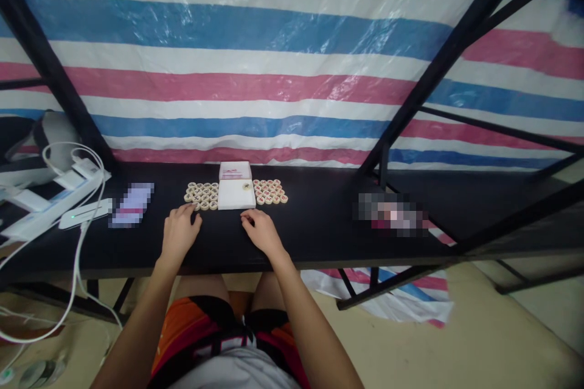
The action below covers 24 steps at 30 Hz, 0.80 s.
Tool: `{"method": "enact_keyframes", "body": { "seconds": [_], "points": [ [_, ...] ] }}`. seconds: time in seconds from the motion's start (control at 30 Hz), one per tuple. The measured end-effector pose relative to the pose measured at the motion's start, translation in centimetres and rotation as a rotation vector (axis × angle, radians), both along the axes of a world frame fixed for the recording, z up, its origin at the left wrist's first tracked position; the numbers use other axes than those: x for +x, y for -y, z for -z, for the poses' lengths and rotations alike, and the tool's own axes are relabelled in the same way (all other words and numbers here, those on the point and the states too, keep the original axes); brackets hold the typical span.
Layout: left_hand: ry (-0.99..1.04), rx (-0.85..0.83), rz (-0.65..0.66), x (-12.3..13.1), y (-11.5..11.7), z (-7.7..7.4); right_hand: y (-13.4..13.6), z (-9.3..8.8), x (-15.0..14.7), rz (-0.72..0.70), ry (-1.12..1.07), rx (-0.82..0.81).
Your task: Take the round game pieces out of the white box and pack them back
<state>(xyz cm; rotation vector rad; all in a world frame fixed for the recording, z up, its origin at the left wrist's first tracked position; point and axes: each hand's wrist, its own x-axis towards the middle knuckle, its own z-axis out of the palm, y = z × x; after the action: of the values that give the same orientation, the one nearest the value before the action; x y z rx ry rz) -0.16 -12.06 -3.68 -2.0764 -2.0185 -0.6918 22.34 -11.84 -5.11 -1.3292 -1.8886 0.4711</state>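
Observation:
A white box (236, 194) lies on the black table (319, 231), with its pink-marked lid (235, 170) behind it and one round piece on top. Several round wooden game pieces form a left cluster (202, 195) and a right cluster (270, 191) beside the box. My left hand (179, 231) rests palm down just below the left cluster, fingers loosely curled, fingertips at the nearest pieces. My right hand (261, 230) lies flat in front of the box, fingers extended, holding nothing.
A white power strip (50, 203) with plugs and cables sits at the table's left end, with a small white device (84, 213) beside it. Two blurred items lie left and right on the table. Black frame bars (438, 67) slant up on the right. A striped tarp hangs behind.

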Motion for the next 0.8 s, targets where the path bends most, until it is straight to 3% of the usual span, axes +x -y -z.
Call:
{"method": "enact_keyframes", "body": {
  "seconds": [0.1, 0.17, 0.3, 0.4, 0.5, 0.8],
  "points": [
    [0.048, 0.07, 0.102, 1.4, -1.1, -0.7, -0.1, 0.2, 0.0, -0.002, -0.003, 0.007],
    [0.058, 0.072, 0.262, 3.3, -2.7, -1.5, -0.2, 0.3, 0.0, 0.002, -0.01, 0.026],
    [-0.065, -0.061, 0.477, 7.9, -7.0, -2.9, -0.3, 0.5, -0.1, 0.034, -0.027, 0.06],
    [-0.22, -0.194, 0.473, 10.4, -9.7, -3.2, -0.4, 0.6, -0.1, 0.037, -0.024, 0.06],
    [-0.318, -0.283, 0.451, 11.3, -11.2, -3.0, -0.4, 0.6, -0.1, 0.029, -0.014, 0.041],
    [-0.285, -0.257, 0.432, 11.7, -12.9, -1.7, -0.4, 0.4, 0.0, 0.011, -0.006, 0.018]
  ]
}}
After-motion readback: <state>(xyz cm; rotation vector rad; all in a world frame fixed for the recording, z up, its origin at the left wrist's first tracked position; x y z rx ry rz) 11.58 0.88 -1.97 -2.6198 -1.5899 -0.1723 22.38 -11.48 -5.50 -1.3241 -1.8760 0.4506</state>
